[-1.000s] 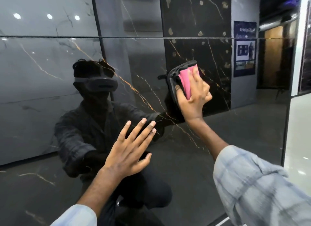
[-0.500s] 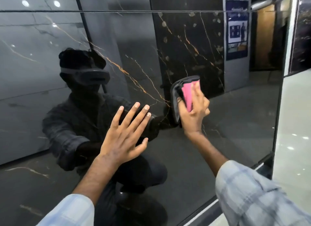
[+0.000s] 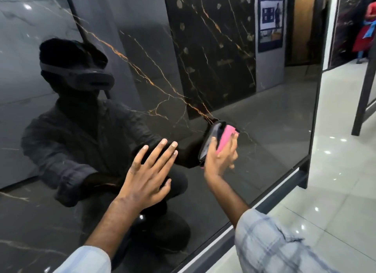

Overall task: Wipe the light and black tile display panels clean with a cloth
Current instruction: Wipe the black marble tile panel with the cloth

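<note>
Cloth point(image 3: 224, 139) lower — in right hand point(image 3: 220, 161)

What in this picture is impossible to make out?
Head view:
- Lower part of the pink cloth: under the right hand.
- Smears on the black panel: lost in reflections.
- The panel's top and left edges: cut off by the frame.
- Text on the reflected poster: too small.

Glossy light floor tiles point(image 3: 335, 201) cover the area at right and carry small bright reflections of ceiling lights. A dark metal post point(image 3: 366, 100) stands on this floor near the right edge and appears tilted. Beyond it, at top right, a person in red clothing point(image 3: 364, 26) with a blue piece of fabric stands well apart. A blue-bordered poster point(image 3: 269, 18) appears at top as a reflection.
</note>
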Motion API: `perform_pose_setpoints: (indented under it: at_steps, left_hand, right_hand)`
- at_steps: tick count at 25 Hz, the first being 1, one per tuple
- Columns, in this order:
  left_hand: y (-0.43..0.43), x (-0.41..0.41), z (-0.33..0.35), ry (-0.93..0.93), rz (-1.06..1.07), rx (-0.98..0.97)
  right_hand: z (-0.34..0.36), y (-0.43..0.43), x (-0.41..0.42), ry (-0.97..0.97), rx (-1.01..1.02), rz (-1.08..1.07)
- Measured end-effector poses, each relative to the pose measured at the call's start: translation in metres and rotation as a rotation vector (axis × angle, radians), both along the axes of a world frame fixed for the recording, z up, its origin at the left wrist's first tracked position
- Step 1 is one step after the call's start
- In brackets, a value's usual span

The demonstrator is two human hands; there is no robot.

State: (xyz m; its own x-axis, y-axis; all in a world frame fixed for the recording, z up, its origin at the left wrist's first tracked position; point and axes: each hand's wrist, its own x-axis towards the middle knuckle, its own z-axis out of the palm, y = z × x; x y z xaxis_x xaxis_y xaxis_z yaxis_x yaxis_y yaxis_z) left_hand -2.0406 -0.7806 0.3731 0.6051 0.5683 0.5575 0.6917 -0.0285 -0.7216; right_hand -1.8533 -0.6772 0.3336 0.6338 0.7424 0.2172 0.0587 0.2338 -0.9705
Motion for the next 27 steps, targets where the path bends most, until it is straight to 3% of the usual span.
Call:
perform_pose_setpoints:
  at_steps: [3,5,7,10,12,14,16,20,22,25,27]
  left_hand:
    - [0.004,-0.002,-0.003,-0.013,-0.035,0.013]
    - [0.006,-0.002,-0.005,0.003,-0.047,0.021]
    - [0.007,-0.003,-0.007,0.004,-0.038,0.031]
    - [0.007,-0.003,-0.006,0.011,-0.031,0.041]
    - [0.004,0.000,-0.009,-0.011,-0.049,0.019]
    - [0.000,0.003,-0.024,-0.005,-0.107,-0.076]
    - [-0.002,0.001,-0.040,0.044,-0.145,-0.170]
    - [0.002,-0.007,-0.046,0.114,-0.115,-0.182]
    - [0.003,-0.006,-0.048,0.112,-0.095,-0.168]
    - [0.004,-0.006,-0.052,0.130,-0.079,-0.139]
    - [0.005,-0.006,-0.052,0.135,-0.071,-0.137]
  right_hand:
    - [0.001,-0.025,-0.027,-0.460,0.358,0.034]
    - [-0.013,-0.016,-0.019,-0.530,0.414,0.037]
    - [-0.045,-0.004,-0.005,-0.340,0.273,0.033]
    - [-0.097,-0.001,0.006,0.147,-0.237,0.037]
    - [-0.106,-0.007,0.005,0.233,-0.439,0.064]
    - [-0.087,-0.012,-0.001,0.161,-0.379,0.068]
    - [-0.056,-0.020,-0.014,0.036,-0.180,0.083]
    - [-0.043,-0.025,-0.015,-0.144,0.157,0.073]
    - [-0.077,-0.014,-0.001,-0.029,0.023,0.041]
    - [-0.136,-0.011,0.003,0.268,-0.354,0.063]
    - [-0.139,-0.014,-0.001,0.347,-0.376,0.079]
